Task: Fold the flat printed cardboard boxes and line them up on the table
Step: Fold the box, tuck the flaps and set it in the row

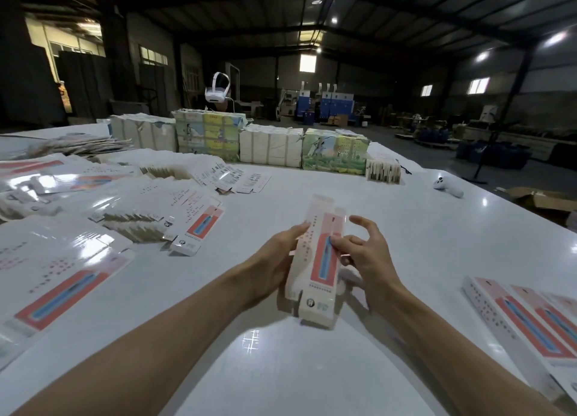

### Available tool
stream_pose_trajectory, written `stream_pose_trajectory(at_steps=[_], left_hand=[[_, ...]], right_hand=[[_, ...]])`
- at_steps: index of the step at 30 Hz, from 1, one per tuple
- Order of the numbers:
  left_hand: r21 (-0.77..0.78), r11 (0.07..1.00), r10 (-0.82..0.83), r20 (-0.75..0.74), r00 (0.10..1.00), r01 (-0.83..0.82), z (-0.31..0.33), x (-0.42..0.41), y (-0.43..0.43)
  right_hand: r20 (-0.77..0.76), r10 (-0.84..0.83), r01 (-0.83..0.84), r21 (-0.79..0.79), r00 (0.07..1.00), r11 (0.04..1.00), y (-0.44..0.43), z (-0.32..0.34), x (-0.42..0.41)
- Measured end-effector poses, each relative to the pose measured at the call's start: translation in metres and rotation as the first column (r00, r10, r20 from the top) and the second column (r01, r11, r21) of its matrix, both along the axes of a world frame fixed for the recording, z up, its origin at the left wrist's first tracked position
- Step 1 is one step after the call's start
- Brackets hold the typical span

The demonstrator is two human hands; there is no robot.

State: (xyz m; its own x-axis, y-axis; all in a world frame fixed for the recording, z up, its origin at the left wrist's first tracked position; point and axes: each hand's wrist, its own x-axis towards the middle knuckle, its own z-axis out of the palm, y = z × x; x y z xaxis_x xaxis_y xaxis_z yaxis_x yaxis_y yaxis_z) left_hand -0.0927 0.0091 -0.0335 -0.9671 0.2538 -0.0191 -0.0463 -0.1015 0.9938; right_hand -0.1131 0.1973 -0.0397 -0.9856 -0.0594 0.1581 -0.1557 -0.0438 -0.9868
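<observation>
Both hands hold one box (315, 259) up over the white bench (390, 228). The left hand (274, 259) grips its side. The right hand (362, 253) pinches its front.

Your only view comes from the camera on your head, looking forward and down. It sits close above your left hand (278, 259) and right hand (365, 256), which meet at the middle of the picture on the box (315, 259) they hold. The wide lens bends the white table (406, 215) outward, so the flat cartons (62, 278) left of your left hand and the folded boxes (524, 319) right of your right hand reach the picture's edges. Beyond your hands it faces across the table to the wrapped bundles (271, 147) and the dim hall (374, 81) behind them.
</observation>
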Motion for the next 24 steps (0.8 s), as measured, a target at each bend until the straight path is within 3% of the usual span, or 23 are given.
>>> stream_pose_trajectory(at_steps=[5, 9, 15, 24], left_hand=[[0.11, 0.991, 0.066, 0.127, 0.99, -0.081, 0.003, 0.003, -0.004], [0.2, 0.979, 0.003, 0.216, 0.976, -0.048, 0.007, 0.008, -0.001], [-0.077, 0.991, 0.112, 0.088, 0.99, -0.106, 0.002, 0.004, 0.01], [-0.057, 0.996, 0.08, 0.096, 0.992, -0.075, 0.004, 0.007, 0.009]], right_hand=[[-0.042, 0.17, -0.166, 0.092, 0.985, 0.982, -0.014, -0.002, 0.014], [-0.24, 0.04, 0.047, 0.346, 0.97, 0.937, -0.011, -0.001, 0.013], [-0.454, 0.019, 0.217, 0.462, 0.891, 0.86, -0.003, 0.0, 0.004], [-0.475, 0.082, 0.23, 0.561, 0.876, 0.795, 0.002, 0.005, -0.001]])
